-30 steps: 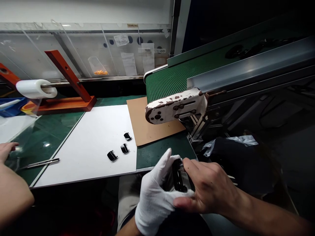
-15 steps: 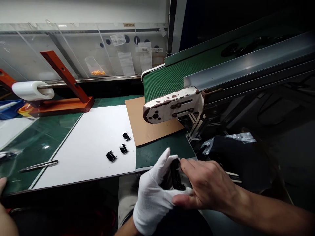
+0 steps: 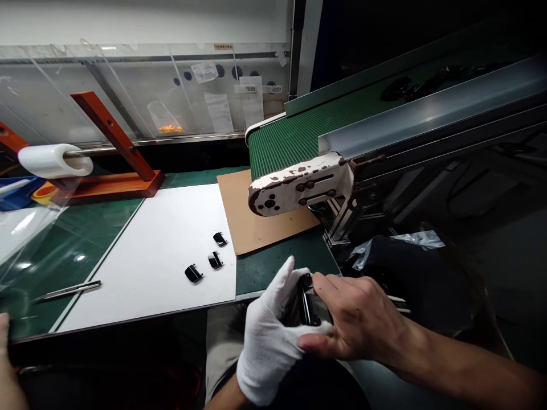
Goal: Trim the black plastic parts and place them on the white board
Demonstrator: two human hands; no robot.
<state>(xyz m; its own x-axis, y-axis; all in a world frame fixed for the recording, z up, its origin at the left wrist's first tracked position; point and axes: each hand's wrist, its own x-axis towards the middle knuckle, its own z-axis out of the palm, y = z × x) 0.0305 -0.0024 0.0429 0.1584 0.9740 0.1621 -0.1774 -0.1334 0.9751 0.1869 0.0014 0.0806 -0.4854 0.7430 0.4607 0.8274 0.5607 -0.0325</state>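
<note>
My left hand, in a white glove, is closed around a glossy black plastic part just off the table's front edge. Bare, my right hand grips the same part from the right, its fingers bent and thumb beneath. Much of the part is hidden between the two hands. On a white sheet to the left lie three small black pieces with little pins: one at the back, one in the middle and one nearest the front.
A green conveyor belt overhangs brown cardboard, with dark parts farther up it. Tweezers lie at left, before a white film roll on a wooden stand. Another person's hand shows at the left edge.
Both hands still hold the black part, which is turned slightly and now catches more light. The other person's hand has shifted at the left edge, and the clear film there has moved.
</note>
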